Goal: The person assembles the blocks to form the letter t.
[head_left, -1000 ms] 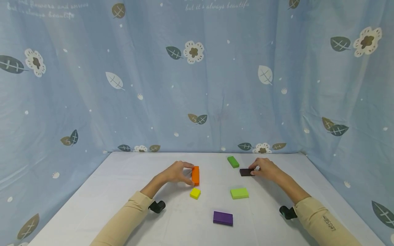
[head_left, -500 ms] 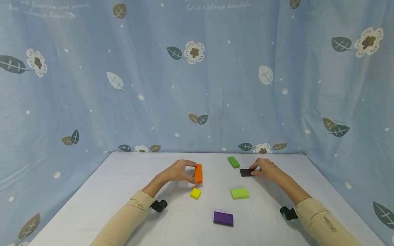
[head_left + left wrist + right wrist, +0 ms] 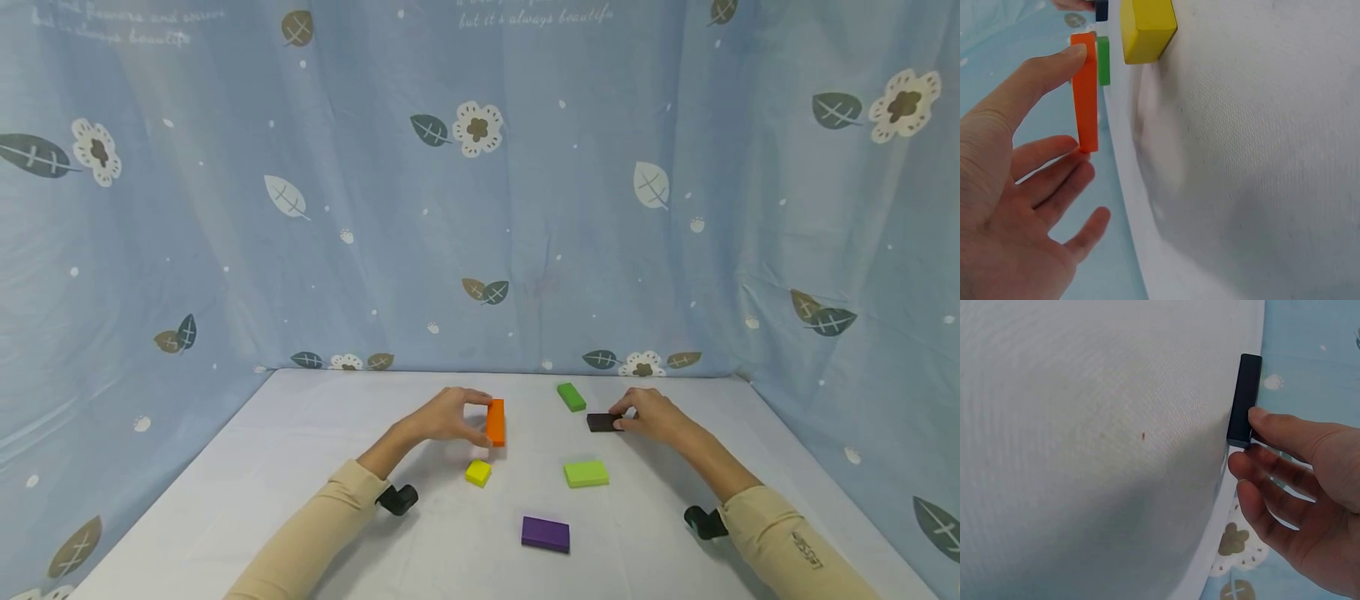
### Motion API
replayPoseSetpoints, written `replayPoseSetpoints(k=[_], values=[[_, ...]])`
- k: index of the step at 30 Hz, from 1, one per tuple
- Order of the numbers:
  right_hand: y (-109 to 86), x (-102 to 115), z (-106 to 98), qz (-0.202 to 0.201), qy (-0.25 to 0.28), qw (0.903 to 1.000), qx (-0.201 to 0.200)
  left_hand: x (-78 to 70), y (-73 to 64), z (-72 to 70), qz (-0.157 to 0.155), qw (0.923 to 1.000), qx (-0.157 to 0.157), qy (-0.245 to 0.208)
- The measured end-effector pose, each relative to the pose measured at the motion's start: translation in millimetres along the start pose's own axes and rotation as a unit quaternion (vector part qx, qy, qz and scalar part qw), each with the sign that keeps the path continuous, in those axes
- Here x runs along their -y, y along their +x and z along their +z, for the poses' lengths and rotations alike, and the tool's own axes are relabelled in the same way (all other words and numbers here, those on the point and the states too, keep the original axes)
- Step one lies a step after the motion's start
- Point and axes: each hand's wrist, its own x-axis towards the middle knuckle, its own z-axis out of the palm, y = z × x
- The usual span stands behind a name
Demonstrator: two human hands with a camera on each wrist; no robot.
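My left hand [image 3: 453, 417] holds an orange block [image 3: 497, 423] lengthwise, thumb at its near end and fingers at the far end. In the left wrist view the orange block [image 3: 1085, 94] looks raised off the cloth. A small yellow block [image 3: 478, 473] lies just below that hand. To the right, my right hand [image 3: 652, 414] pinches the right end of a black block [image 3: 602, 422] between thumb and fingers. The right wrist view shows the thumb on the black block [image 3: 1245, 400]; whether it touches the table is unclear. A green block [image 3: 572, 397] lies behind it.
A lime green block [image 3: 587, 474] and a purple block [image 3: 545, 534] lie on the white table [image 3: 420, 550], nearer the front. A blue patterned curtain [image 3: 525, 233] stands behind the table and along both sides.
My left hand has carried the orange block to the right and slightly back, away from the yellow block. My right hand and the black block stay in place.
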Motion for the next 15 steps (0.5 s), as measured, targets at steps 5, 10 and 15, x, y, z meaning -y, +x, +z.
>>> replayPoseSetpoints(k=[5,10,15], values=[[0.2,1.0,0.7,0.002,-0.001,1.0000,0.002,-4.6,1.1,2.1,0.011,0.9999,0.001,-0.005],[0.2,0.6,1.5,-0.001,-0.007,1.0000,0.000,-8.5,2.8,4.7,0.015,0.9999,0.005,-0.006],[-0.2,1.0,1.6,-0.001,-0.009,0.9999,-0.003,-9.0,6.1,8.1,0.020,0.9998,0.004,0.002]])
